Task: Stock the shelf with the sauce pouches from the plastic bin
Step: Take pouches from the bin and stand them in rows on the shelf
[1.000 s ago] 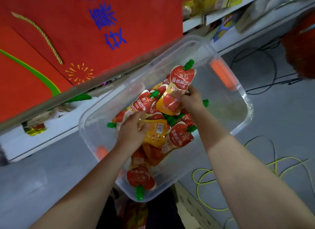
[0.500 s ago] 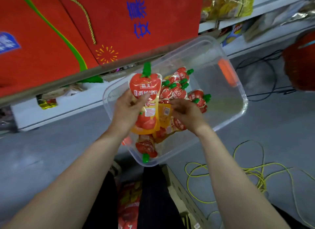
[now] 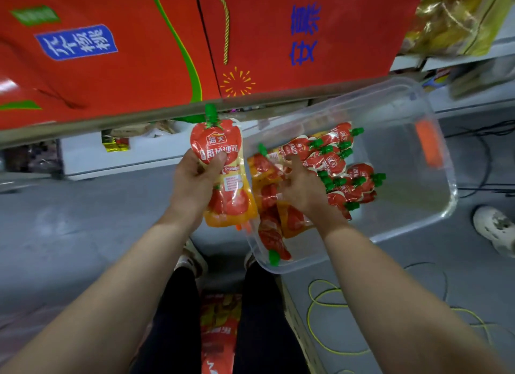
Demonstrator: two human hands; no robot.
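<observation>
My left hand grips a red and yellow tomato sauce pouch with a green cap, held upright just left of the clear plastic bin. Its cap reaches the metal shelf edge. My right hand hovers inside the bin with fingers spread over a heap of several sauce pouches, touching them but gripping none that I can see. One pouch lies cap-down at the bin's near corner.
Large red gift boxes fill the shelf above. A lower white shelf holds a small gold packet. Yellow cable loops on the grey floor at right. Another person's white shoe stands at the far right. A red bag lies between my legs.
My left hand carried its pouch left, out of the bin, up toward the shelf edge. My right hand opened and spread over the heap. The view shifted left.
</observation>
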